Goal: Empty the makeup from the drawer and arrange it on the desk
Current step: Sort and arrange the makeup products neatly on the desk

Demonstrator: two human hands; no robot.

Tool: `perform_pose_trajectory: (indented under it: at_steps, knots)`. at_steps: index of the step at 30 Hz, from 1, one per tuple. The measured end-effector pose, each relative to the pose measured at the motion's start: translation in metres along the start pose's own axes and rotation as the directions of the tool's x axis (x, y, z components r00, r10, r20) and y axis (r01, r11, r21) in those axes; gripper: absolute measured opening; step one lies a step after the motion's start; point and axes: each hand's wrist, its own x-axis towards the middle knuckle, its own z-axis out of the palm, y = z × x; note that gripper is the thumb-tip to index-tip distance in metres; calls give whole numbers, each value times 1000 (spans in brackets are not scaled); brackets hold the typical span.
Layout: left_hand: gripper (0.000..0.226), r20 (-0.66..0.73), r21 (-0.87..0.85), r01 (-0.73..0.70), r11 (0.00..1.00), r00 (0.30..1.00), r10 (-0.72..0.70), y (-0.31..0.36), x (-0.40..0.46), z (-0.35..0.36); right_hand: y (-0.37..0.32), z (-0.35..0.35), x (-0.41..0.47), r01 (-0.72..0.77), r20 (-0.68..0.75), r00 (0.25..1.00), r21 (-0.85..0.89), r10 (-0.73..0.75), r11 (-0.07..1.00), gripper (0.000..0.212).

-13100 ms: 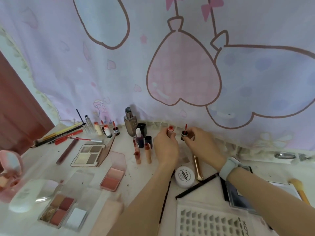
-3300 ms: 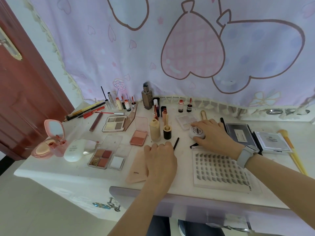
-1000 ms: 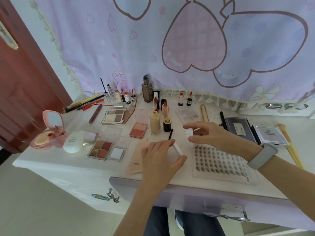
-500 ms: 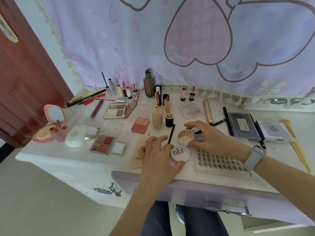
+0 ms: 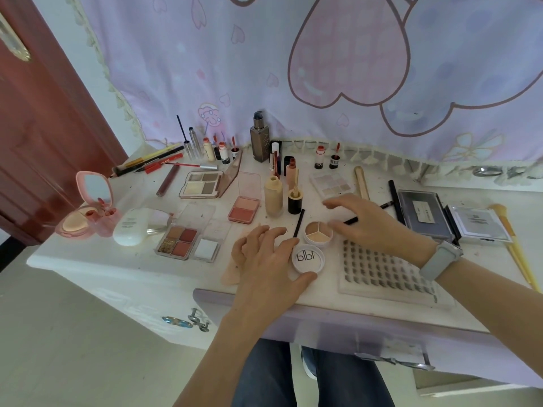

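Left hand (image 5: 266, 259) low on near edge of desk (image 5: 97, 259), fingers spread loose, thumb and first finger curved round white lid (image 5: 308, 257), touching its rim, not lifting. Right hand (image 5: 370, 224) flat and open, gripping nothing, hovering just right of open round pot (image 5: 318, 234). Pot just beyond lid, almost touching, so right hand nearer to pot, left hand nearer to lid. Inside pot: three creams, pale to brown. Black pencil (image 5: 299, 223) just left of pot, pointing far to near. Lash tray (image 5: 388, 268) right of lid, rows of lashes inside. Palettes (image 5: 188, 240) further left, bottles at far side. Likely next: leave pot open beside lid
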Motion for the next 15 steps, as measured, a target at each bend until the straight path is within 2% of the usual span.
perform_pose_trajectory:
  at_steps: [3,5,7,11,15]
  knots:
    - [54,-39,-54,29,998,999,-31,0,6,-4,11,-7,20,-36,-90,996,-177,20,984,42]
    - [51,-76,-130,65,989,994,-75,0,14,-8,19,-10,36,-37,-37,999,-366,25,930,47]
    - [48,-100,-193,95,977,988,-116,-1,21,-12,23,-14,51,-31,47,997,-476,61,879,56]
    - [43,-129,-257,119,959,979,-156,-2,29,-16,22,-17,73,25,240,960,-582,142,813,71]
    - [42,-108,-316,128,940,980,-170,-2,33,-16,20,-15,86,29,302,939,-548,166,836,65]
